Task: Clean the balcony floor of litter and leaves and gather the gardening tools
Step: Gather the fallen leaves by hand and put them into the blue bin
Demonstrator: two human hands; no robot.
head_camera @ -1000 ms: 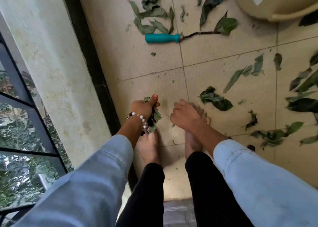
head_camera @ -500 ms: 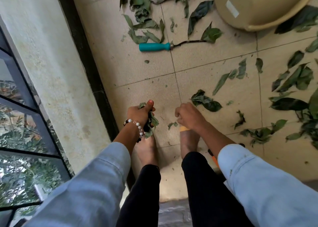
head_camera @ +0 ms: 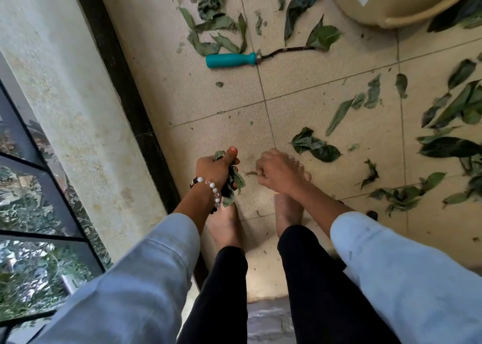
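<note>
My left hand (head_camera: 214,167) grips a bunch of green leaves (head_camera: 233,184) just above my bare left foot. Close beside it, my right hand (head_camera: 276,173) has curled fingers that pinch a small leaf scrap (head_camera: 251,173) over my right foot. A gardening tool with a teal handle (head_camera: 230,60) and a dark bent metal shaft lies on the tiles farther ahead. Green leaves are scattered over the beige tiled floor (head_camera: 300,103), with a pair (head_camera: 314,145) right of my right hand and a heap (head_camera: 214,33) above the tool.
A tan plastic tub (head_camera: 391,2) stands at the top right with leaves beside it. A low pale wall (head_camera: 70,103) with a dark skirting strip runs along the left, with a black railing (head_camera: 39,213) and foliage beyond it. Several more leaves lie at the right.
My right hand went from flat on the floor to curled, and now pinches a leaf scrap close to my left hand. My left hand keeps its bunch.
</note>
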